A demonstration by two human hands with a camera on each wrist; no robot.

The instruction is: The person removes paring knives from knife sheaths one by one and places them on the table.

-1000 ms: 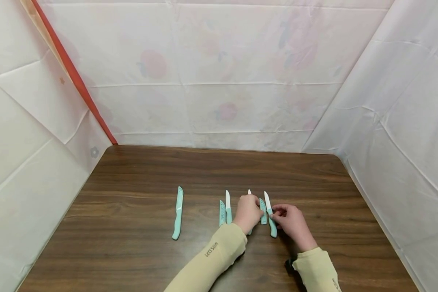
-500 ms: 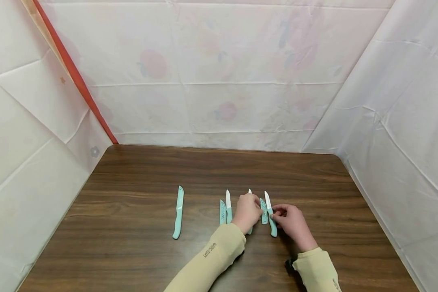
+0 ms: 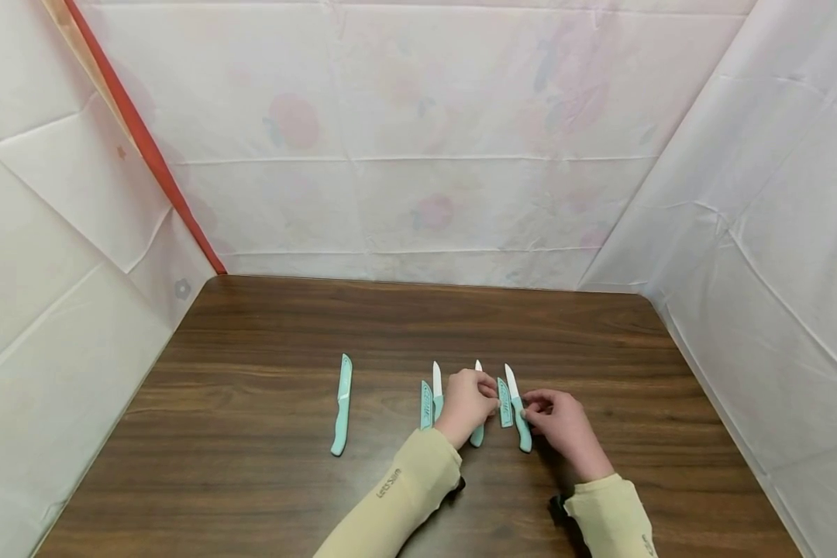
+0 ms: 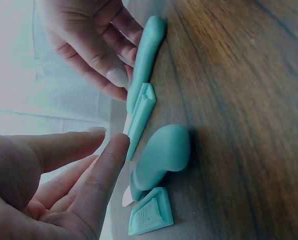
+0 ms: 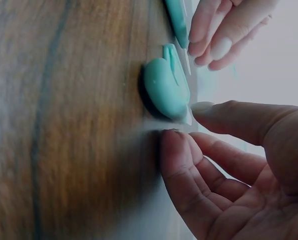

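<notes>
My left hand (image 3: 469, 401) hovers over the middle paring knife (image 3: 477, 436), hiding part of it. In the left wrist view its thumb and fingers (image 4: 89, 190) stand apart with nothing between them. Just right of that hand lies a mint knife sheath (image 3: 505, 403), beside the right paring knife (image 3: 521, 428) with its white blade bare. My right hand (image 3: 561, 426) is at this knife's mint handle, thumb tip touching or very near it. Loosely bent fingers of that hand (image 5: 181, 170) hold nothing in the right wrist view.
Another sheath (image 3: 426, 404) and bare-bladed knife (image 3: 437, 384) lie left of my left hand, partly covered by it. Farther left is a mint knife (image 3: 342, 411) with its blade in a sheath. Patterned white sheeting (image 3: 404, 209) hangs behind the brown wooden table (image 3: 265, 333).
My left hand has drawn slightly left, away from the right sheath, and more of the middle knife's handle shows. My right hand stays nearly still by its knife.
</notes>
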